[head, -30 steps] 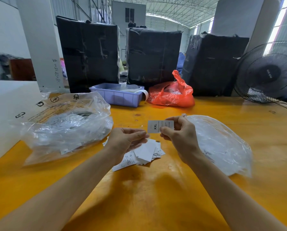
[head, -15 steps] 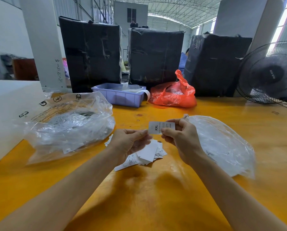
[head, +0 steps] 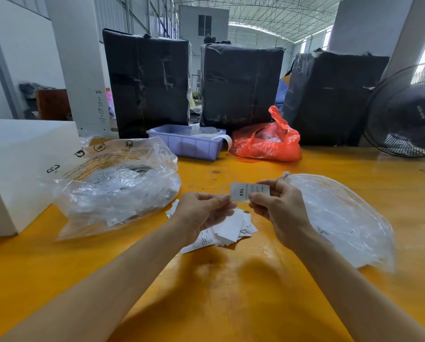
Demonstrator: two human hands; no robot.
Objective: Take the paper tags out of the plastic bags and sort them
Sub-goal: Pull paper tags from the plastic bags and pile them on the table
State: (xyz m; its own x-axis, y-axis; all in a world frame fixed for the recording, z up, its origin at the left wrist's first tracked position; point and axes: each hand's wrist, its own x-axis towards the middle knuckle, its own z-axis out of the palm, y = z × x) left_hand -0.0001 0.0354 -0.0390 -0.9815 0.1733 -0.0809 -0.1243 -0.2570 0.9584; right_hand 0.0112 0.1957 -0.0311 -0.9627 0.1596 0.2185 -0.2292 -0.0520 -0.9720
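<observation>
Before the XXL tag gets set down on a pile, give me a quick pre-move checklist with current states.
1. XXL tag pinched in right hand: ok.
2. Size print readable: ok, reads XXL.
3. Tag out of its small bag: cannot tell.
4. Left hand empty: cannot tell; its fingertips meet at the tag's edge.
5. Loose tag pile on yellow table within reach, under the hands: ok.
6. Pile matches XXL: cannot tell, prints too small.

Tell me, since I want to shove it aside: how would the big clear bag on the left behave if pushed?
The clear bag looks thin and crumpled, so it would probably buckle rather than slide as one piece. The tags inside seem loose, so they may shift. It probably slips easily on the smooth yellow table.
</observation>
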